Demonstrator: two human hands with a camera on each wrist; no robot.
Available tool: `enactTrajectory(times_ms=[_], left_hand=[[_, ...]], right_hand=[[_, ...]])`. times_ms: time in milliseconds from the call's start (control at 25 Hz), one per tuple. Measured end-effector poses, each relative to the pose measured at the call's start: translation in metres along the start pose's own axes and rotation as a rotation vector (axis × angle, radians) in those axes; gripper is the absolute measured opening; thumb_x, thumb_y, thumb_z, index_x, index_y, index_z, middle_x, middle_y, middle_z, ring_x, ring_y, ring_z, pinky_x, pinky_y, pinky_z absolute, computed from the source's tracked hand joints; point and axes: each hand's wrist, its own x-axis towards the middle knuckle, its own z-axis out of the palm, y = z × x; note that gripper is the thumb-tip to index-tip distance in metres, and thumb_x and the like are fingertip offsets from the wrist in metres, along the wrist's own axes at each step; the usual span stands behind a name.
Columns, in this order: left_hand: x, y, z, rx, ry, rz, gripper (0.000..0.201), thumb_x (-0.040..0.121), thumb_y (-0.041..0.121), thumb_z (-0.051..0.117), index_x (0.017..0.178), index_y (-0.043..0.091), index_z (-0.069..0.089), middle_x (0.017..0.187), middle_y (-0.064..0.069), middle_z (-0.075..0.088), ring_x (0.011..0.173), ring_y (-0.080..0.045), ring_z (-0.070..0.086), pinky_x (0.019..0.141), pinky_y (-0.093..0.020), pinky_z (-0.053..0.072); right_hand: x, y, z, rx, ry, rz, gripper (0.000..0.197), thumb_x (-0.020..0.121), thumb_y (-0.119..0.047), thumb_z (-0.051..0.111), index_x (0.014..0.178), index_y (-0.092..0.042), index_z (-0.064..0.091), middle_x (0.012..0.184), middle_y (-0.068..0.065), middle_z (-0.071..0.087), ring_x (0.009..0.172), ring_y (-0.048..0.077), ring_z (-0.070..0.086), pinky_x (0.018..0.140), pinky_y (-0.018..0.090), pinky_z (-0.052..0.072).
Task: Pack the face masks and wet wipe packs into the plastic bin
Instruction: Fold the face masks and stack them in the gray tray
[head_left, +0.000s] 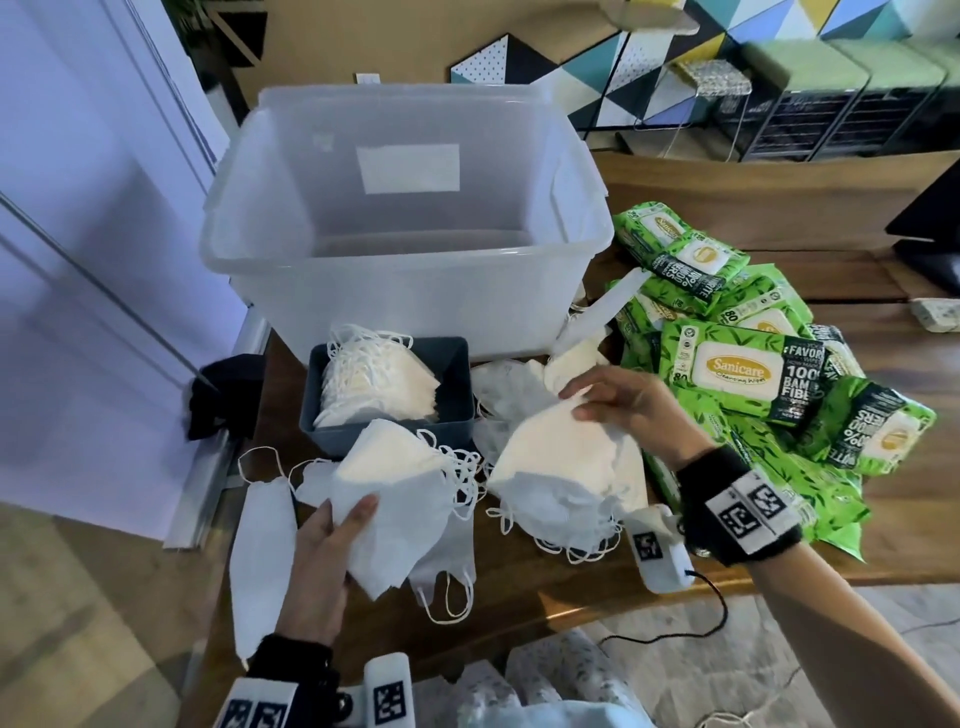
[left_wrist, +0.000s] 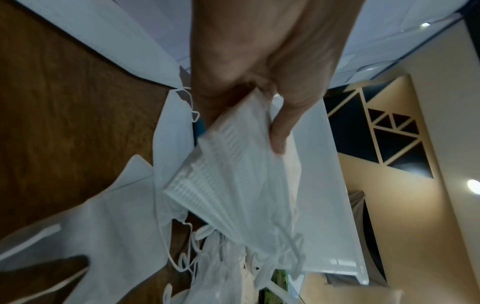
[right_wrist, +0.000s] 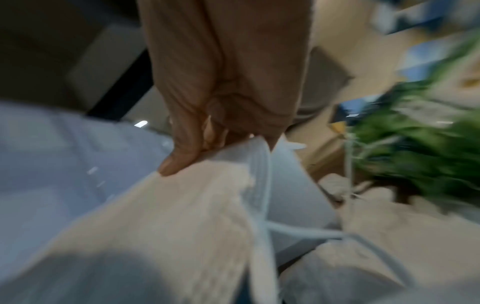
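Note:
My left hand (head_left: 337, 525) grips a stack of white face masks (head_left: 395, 493) above the table's near left part; the left wrist view shows the thumb and fingers (left_wrist: 280, 127) pinching that stack (left_wrist: 233, 185). My right hand (head_left: 597, 402) pinches the top of a second bunch of masks (head_left: 556, 467), seen blurred in the right wrist view as masks (right_wrist: 182, 216). A clear plastic bin (head_left: 405, 260) stands behind, its inside looking bare. Green wet wipe packs (head_left: 737, 374) lie heaped to the right. A small grey tray (head_left: 457, 384) in front of the bin holds more masks (head_left: 374, 384).
Loose masks (head_left: 260, 551) and ear loops lie on the wooden table (head_left: 883, 519) near its left and front edges. A white device with a black cable (head_left: 660, 556) sits by my right wrist. A pale wall is at left.

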Motion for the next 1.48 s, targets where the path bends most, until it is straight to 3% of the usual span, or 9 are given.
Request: enactTrajectory(times_ms=[120, 240, 440, 600, 840, 960, 1080, 1240, 1480], left_hand=[[0.005, 0.000, 0.006, 0.101, -0.094, -0.018, 0.026, 0.089, 0.015, 0.059, 0.115, 0.010, 0.060, 0.109, -0.011, 0.070, 0.099, -0.025, 0.066, 0.077, -0.033, 0.052], [0.006, -0.003, 0.017, 0.169, -0.166, -0.046, 0.021, 0.092, 0.013, 0.056, 0.112, 0.013, 0.061, 0.107, -0.009, 0.071, 0.094, -0.021, 0.067, 0.072, -0.027, 0.053], [-0.009, 0.005, 0.030, 0.127, -0.199, -0.088, 0.040, 0.100, 0.034, 0.035, 0.104, 0.006, 0.064, 0.096, -0.009, 0.069, 0.083, -0.016, 0.065, 0.069, -0.024, 0.050], [-0.011, -0.008, 0.024, 0.121, -0.201, 0.008, 0.052, 0.084, 0.051, 0.062, 0.109, 0.005, 0.060, 0.098, -0.011, 0.070, 0.097, -0.030, 0.063, 0.082, -0.036, 0.051], [-0.013, -0.014, 0.015, -0.050, 0.046, 0.080, 0.017, 0.093, 0.018, 0.053, 0.108, 0.013, 0.059, 0.098, -0.003, 0.067, 0.093, -0.021, 0.063, 0.072, -0.032, 0.050], [-0.008, -0.017, -0.002, -0.117, 0.219, 0.148, 0.032, 0.082, 0.038, 0.060, 0.110, 0.021, 0.058, 0.092, 0.008, 0.071, 0.094, -0.018, 0.064, 0.069, -0.031, 0.057], [-0.004, -0.024, 0.011, -0.112, 0.216, 0.153, 0.036, 0.086, 0.033, 0.058, 0.117, 0.016, 0.055, 0.096, 0.004, 0.071, 0.085, -0.014, 0.068, 0.061, -0.023, 0.057], [-0.006, -0.028, 0.033, -0.059, 0.199, 0.095, 0.020, 0.093, 0.022, 0.054, 0.112, 0.014, 0.056, 0.104, -0.010, 0.067, 0.086, -0.022, 0.065, 0.068, -0.032, 0.057], [-0.009, -0.030, 0.023, -0.076, 0.191, 0.049, 0.027, 0.089, 0.023, 0.059, 0.116, 0.017, 0.057, 0.111, -0.009, 0.066, 0.098, -0.028, 0.063, 0.089, -0.050, 0.051]], right_hand=[[0.011, -0.024, 0.048, -0.296, -0.348, -0.136, 0.017, 0.076, -0.005, 0.073, 0.088, -0.008, 0.060, 0.071, -0.008, 0.065, 0.061, -0.005, 0.058, 0.067, 0.014, 0.046], [0.034, -0.037, 0.091, -0.515, -0.495, -0.309, 0.019, 0.074, -0.010, 0.075, 0.089, -0.005, 0.065, 0.082, 0.002, 0.067, 0.073, 0.005, 0.058, 0.072, 0.016, 0.044], [0.055, -0.039, 0.123, -0.531, -0.527, -0.299, 0.020, 0.071, -0.002, 0.075, 0.087, 0.002, 0.063, 0.087, 0.014, 0.068, 0.076, 0.017, 0.057, 0.062, 0.005, 0.036], [0.056, -0.036, 0.141, -0.560, -0.518, -0.293, 0.019, 0.072, -0.002, 0.073, 0.088, 0.000, 0.062, 0.087, 0.012, 0.066, 0.076, 0.014, 0.054, 0.062, 0.005, 0.035], [0.019, 0.007, 0.148, -0.678, 0.122, -0.632, 0.015, 0.082, -0.017, 0.063, 0.093, -0.007, 0.060, 0.093, 0.007, 0.059, 0.087, 0.021, 0.049, 0.075, 0.027, 0.040], [-0.001, 0.035, 0.145, -0.591, -0.136, -0.065, 0.035, 0.091, -0.042, 0.048, 0.097, -0.008, 0.057, 0.096, 0.008, 0.064, 0.084, 0.021, 0.059, 0.076, 0.035, 0.053], [-0.011, 0.045, 0.156, 0.094, -0.621, 0.483, 0.048, 0.094, -0.048, 0.043, 0.110, -0.005, 0.056, 0.106, 0.012, 0.066, 0.089, 0.019, 0.062, 0.084, 0.031, 0.053], [0.000, 0.043, 0.166, 0.882, -0.183, 0.599, 0.020, 0.085, -0.012, 0.064, 0.101, 0.001, 0.060, 0.095, 0.013, 0.068, 0.081, 0.024, 0.066, 0.077, 0.033, 0.057], [0.013, 0.047, 0.156, 0.933, 0.102, 0.559, 0.013, 0.077, 0.002, 0.067, 0.090, 0.000, 0.066, 0.088, 0.014, 0.066, 0.069, 0.025, 0.063, 0.070, 0.035, 0.054]])
